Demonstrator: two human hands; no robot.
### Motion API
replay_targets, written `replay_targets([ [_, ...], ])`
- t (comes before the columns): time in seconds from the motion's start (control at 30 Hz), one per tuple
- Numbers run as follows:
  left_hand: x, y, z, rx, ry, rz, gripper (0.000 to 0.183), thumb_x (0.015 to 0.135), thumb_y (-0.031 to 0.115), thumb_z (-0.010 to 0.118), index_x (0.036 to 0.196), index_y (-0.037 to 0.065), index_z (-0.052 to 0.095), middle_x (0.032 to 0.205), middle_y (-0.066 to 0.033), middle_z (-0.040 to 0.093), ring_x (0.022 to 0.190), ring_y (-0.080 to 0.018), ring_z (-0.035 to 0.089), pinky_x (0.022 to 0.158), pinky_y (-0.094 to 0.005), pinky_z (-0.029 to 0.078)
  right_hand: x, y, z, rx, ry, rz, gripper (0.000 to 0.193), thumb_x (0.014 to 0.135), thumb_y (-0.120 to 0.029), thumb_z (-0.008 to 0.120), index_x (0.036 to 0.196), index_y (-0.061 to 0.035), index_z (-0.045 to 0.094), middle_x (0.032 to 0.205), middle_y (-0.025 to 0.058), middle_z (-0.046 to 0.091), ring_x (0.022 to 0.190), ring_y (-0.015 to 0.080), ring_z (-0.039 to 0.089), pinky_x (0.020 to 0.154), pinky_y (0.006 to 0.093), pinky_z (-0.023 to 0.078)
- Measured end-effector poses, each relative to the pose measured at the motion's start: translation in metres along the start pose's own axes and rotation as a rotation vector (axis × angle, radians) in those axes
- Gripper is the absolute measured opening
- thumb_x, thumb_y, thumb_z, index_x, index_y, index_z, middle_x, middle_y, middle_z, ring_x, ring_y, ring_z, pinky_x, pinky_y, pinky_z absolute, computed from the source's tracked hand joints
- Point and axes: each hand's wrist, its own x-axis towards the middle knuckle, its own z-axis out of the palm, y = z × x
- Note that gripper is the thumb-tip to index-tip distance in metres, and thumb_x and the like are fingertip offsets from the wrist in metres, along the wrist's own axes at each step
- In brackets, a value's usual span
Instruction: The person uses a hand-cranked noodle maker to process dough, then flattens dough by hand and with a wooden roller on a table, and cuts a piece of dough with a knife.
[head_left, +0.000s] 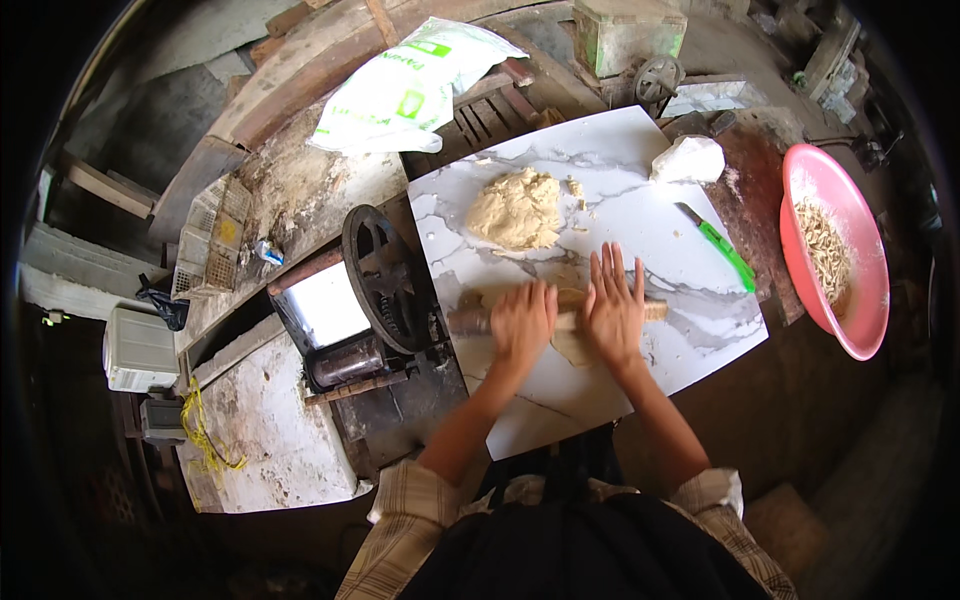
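A wooden rolling pin [655,311] lies across the marble-patterned board, on a thin flattened piece of dough [573,348]. My left hand [523,325] is on the pin, its fingers close together and bent over the wood. Beside it, my right hand [614,308] presses on the pin with straight, spread fingers. Both palms hide parts of the pin and dough. Just beyond my hands rests a large rough lump of pale dough [517,208], with small crumbs at its right. A green-handled knife [725,255] lies to the right of my right hand.
The marble-patterned board [700,320] has a white plastic bag [688,160] at its far right. A pink basin [872,285] of small pale pieces stands right. A hand-cranked roller machine [385,280] adjoins the left edge. A white-and-green sack [410,90] and plastic baskets [212,235] lie farther off.
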Motion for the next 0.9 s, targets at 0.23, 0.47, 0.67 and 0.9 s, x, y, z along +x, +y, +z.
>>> replay_targets([
  [0.23, -0.051, 0.001, -0.021, -0.121, 0.208, 0.253, 0.039, 0.076, 0.029, 0.071, 0.102, 0.007, 0.052, 0.094, -0.0074, 0.058, 0.089, -0.0253, 0.055, 0.08, -0.0385, 0.04, -0.054, -0.001, -0.034, 0.132, -0.104, -0.044, 0.047, 0.091, -0.03, 0.052, 0.126, 0.0008, 0.048, 0.118, 0.0159, 0.054, 0.11, 0.029, 0.051, 0.098, 0.0423, 0.036],
  [0.47, -0.001, -0.024, -0.026, -0.05, 0.008, 0.266, 0.047, 0.073, 0.039, 0.072, 0.104, 0.008, 0.054, 0.092, -0.0067, 0.055, 0.088, -0.0251, 0.053, 0.076, -0.0367, 0.04, 0.014, 0.009, -0.013, 0.248, -0.059, -0.07, 0.035, 0.084, -0.039, 0.061, 0.085, -0.0049, 0.052, 0.079, 0.0086, 0.054, 0.075, 0.0269, 0.054, 0.072, 0.0387, 0.044],
  [0.67, 0.031, -0.035, -0.019, -0.186, -0.144, 0.242, 0.029, 0.083, 0.034, 0.065, 0.091, 0.009, 0.055, 0.086, -0.0051, 0.055, 0.09, -0.0243, 0.052, 0.074, -0.0378, 0.04, 0.037, 0.014, 0.018, 0.161, -0.022, -0.118, 0.023, 0.09, -0.027, 0.054, 0.084, -0.0049, 0.057, 0.08, 0.0086, 0.055, 0.078, 0.0261, 0.054, 0.072, 0.0389, 0.043],
  [0.9, 0.039, -0.015, 0.004, 0.022, 0.183, -0.066, 0.022, 0.092, 0.032, 0.049, 0.086, 0.011, 0.053, 0.083, -0.0045, 0.054, 0.084, -0.0243, 0.05, 0.072, -0.0383, 0.036, 0.039, 0.001, 0.017, 0.127, 0.028, -0.042, 0.021, 0.089, -0.02, 0.049, 0.092, -0.0039, 0.061, 0.096, 0.0134, 0.06, 0.103, 0.027, 0.053, 0.089, 0.044, 0.039],
])
